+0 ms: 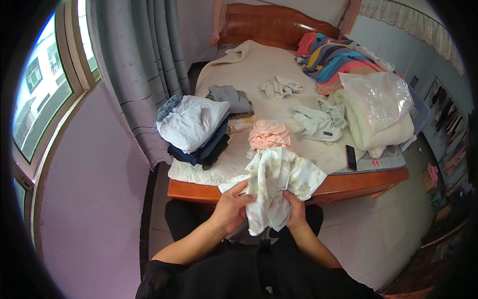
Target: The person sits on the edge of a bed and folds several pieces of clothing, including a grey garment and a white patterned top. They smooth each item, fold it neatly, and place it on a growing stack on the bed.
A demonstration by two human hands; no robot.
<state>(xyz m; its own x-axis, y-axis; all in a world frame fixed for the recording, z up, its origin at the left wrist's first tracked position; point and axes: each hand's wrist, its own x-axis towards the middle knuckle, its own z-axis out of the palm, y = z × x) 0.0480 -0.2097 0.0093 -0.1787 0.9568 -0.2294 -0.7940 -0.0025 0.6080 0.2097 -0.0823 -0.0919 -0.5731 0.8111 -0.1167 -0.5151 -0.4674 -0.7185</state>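
A white garment with pale greenish patches [274, 179] hangs between my hands, over the bed's front edge and partly above my lap. My left hand [233, 205] grips its left side, thumb on top. On the other side, my right hand [295, 207] pinches the cloth with the thumb in front; its other fingers are mostly hidden. Just beyond the garment a bunched pink cloth [269, 135] lies on the bed [239, 71]. To the left rises a stack of clothes, with a white garment [194, 121] on top and dark ones [201, 159] beneath.
Behind that stack sits a grey folded garment [231, 98]. A pale green garment [321, 119] and a crumpled white cloth [280, 88] lie farther back. At right are a phone [350, 157], a rolled cream quilt [388, 130] and a clear plastic bag [379, 95]. The wooden bed frame [354, 188] borders my knees.
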